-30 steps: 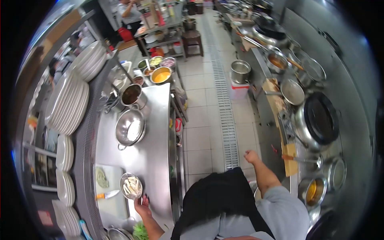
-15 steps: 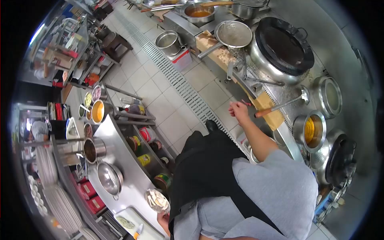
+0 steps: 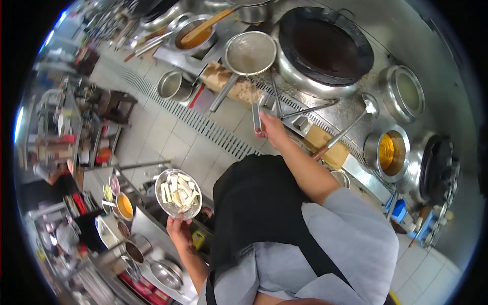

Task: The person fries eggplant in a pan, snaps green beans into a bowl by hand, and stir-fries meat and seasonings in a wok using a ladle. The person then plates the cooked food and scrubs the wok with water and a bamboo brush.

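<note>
Both our hands are occupied now. Our left hand, at seven to eight o'clock, grips the near rim of a shallow bowl, its fingers curled close against the edge; how far they reach underneath, we cannot tell. The bowl sits at eight o'clock, slightly tilted, holding pale cut strips heaped toward its middle.

Our right hand, at one o'clock, has come up to the stove front and closes around the lower end of a flat metal lever, thumb on one side and fingers on the other; a moment ago it hung free beside the stove. The bowl has moved too, out from the steel worktop and over the aisle side, so it now hangs from our left hand alone, and we judge that it needs to be kept level.

Near the lever, at twelve o'clock, lies a long-handled mesh strainer. A black wok stands at one o'clock, a ladle rests between two and three, and a pot of yellow liquid sits at three.
</note>
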